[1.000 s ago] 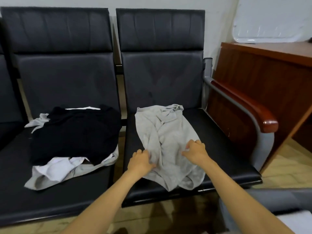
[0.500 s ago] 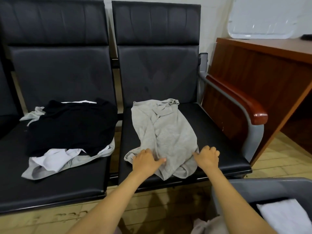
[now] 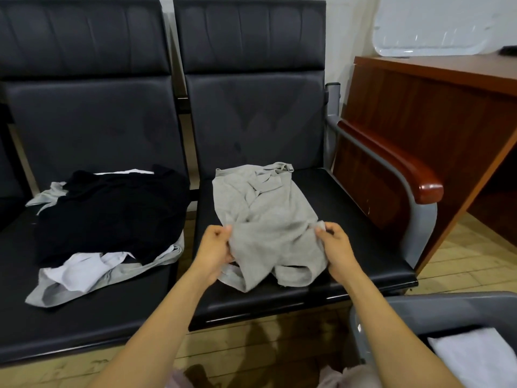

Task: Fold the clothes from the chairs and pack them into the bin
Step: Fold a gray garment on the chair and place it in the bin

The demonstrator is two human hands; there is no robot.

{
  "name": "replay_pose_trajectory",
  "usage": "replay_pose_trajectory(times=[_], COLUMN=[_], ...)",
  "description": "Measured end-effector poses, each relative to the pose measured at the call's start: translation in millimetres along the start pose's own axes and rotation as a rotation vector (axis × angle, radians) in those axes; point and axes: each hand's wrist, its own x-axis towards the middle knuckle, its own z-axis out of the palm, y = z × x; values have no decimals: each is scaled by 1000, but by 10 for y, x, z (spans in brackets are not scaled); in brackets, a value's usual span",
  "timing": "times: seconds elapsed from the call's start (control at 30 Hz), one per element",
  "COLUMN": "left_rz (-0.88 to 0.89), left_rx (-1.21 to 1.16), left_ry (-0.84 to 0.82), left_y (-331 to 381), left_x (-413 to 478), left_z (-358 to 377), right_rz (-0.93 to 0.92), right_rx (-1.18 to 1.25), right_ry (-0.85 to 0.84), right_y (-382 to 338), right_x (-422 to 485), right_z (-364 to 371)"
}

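Left hand [image 3: 215,245] and right hand [image 3: 335,247] have risen since the earlier frame, where they rested low on the cloth near the seat's front edge. They now hold the grey garment [image 3: 268,219] at its two side edges.

Left hand: grip narrow, thumb and curled fingers pinching the left edge. Right hand: grip narrow, thumb and forefinger pinching a fold of the right edge.

Fabric between the hands is bunched and slightly lifted. The garment's far end lies on the seat of the right chair [image 3: 363,242], and its near end hangs loose towards the seat's front edge.

Left chair [image 3: 92,121]: a black garment [image 3: 112,211] lies crumpled on top of a white garment [image 3: 81,271] and a pale grey garment [image 3: 44,292].

Grey bin [image 3: 447,309]: lower right, near the right chair, with a folded white cloth [image 3: 475,359] inside.

Wooden worktop [image 3: 447,71]: right of the chairs, carrying a white tray [image 3: 430,26].
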Motion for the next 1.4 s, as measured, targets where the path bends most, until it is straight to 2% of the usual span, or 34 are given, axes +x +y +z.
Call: replay_pose_trajectory(times=[0.07, 0.13, 0.17, 0.23, 0.3, 0.37, 0.4, 0.5, 0.57, 0.63, 0.8, 0.9, 1.0, 1.1, 1.17, 1.2, 1.27, 1.33, 1.4], left_rz=[-1, -7, -21, -124, -261, -291, -258, -204, -219, -195, -13, -6, -73, -73, -60, -60, -74, -32, 46], left_rx=[-365, -605, -670, -721, -611, -262, -112, 171, 308, 314, 99, 108, 263, 636, 736, 706, 435, 63, -158], left_ry=[128, 266, 276, 202, 61, -44, -55, -40, -95, -107, -9, -179, -227, -194, -137, -97, -47, -66, -115], left_y=[121, 184, 170, 52, -39, -53, -61, -96, -131, -160, -110, -38, 7, -6, -22, -10, 86, 236, 379], left_x=[78, 177, 216, 266, 210, 114, 77, -14, -50, -66, -97, -149, -182, -289, -391, -441, -544, -645, -764], left_z=[-100, -287, -382, -541, -558, -512, -488, -471, -513, -537, -547, -565, -645, -725, -762, -775, -785, -774, -754], right_rz=[-52, -135, -163, -142, -92, -104, -131, -293, -410, -466, -648, -755, -637, -486, -448, -415, -303, -196, -127], right_rx=[212, 321, 296, 78, -265, -640, -743, -745, -768, -825, -1090, -1147, -887, -561, -381, -309, -247, -379, -595], right_ry=[-52, -82, -93, -107, -146, -248, -302, -358, -416, -536, -780, -778, -745, -520, -348, -277, -201, -208, -293], right_y=[-131, -197, -169, -38, 133, 262, 286, 276, 281, 295, 367, 433, 346, 167, 50, -14, -114, -140, -124], right_x=[-42, -44, -19, 35, 59, 62, 38, -65, -123, -171, -286, -307, -370, -412, -420, -433, -466, -474, -496], right_z=[-52, -131, -155, -122, -39, 44, 92, 244, 351, 439, 643, 726, 686, 529, 362, 268, 90, -70, -179])
